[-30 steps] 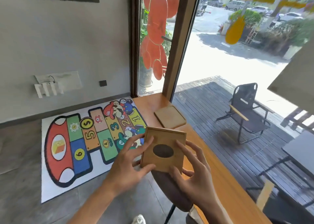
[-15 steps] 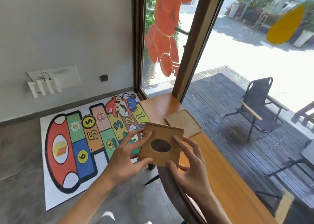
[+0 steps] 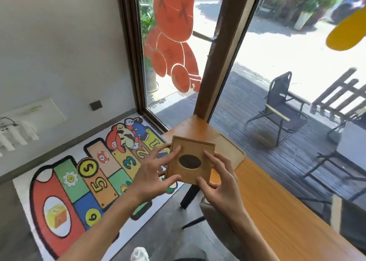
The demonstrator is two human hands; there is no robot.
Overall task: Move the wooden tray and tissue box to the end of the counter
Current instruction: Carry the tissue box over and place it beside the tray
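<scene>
I hold a square wooden tissue box (image 3: 190, 148) with a dark oval hole in its top, lifted over the near left edge of the orange wooden counter (image 3: 267, 197). My left hand (image 3: 156, 175) grips its left side and my right hand (image 3: 219, 179) grips its right and lower edge. The flat wooden tray (image 3: 229, 151) lies on the counter just beyond the box, near the counter's far end by the window post; the box hides part of it.
A brown window post (image 3: 223, 58) stands at the counter's far end. A dark stool seat (image 3: 217, 219) sits below my right hand. A colourful hopscotch mat (image 3: 83, 185) covers the floor on the left. Outside the glass stands a folding chair (image 3: 281, 108).
Both hands have carried the tissue box forward along the counter towards the tray and the window post. The view has moved closer to the far end.
</scene>
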